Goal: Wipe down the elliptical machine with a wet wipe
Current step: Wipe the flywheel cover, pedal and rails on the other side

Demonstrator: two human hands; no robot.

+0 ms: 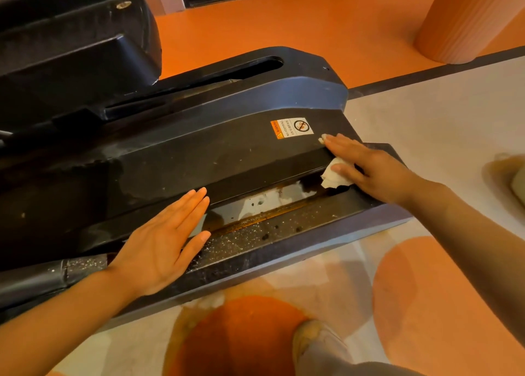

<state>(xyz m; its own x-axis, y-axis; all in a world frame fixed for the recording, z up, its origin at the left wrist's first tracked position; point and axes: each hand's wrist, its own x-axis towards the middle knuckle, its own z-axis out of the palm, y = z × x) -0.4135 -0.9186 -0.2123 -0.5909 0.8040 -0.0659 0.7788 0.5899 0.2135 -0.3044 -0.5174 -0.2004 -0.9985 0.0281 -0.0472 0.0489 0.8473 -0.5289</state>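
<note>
Floor (284, 14) was orange at the far side, pale grey (443, 114) nearer, split by a dark stripe (426, 73). Orange circles (443, 304) were inlaid in the grey at the near edge. Ribbed orange column (468, 14) stood far right. Warm, dim lighting.

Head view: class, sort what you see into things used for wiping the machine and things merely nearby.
In use: wet wipe, right hand pressing it, left hand resting flat, elliptical machine.
Merely nearby: warning sticker, orange pillar, shoe.
</note>
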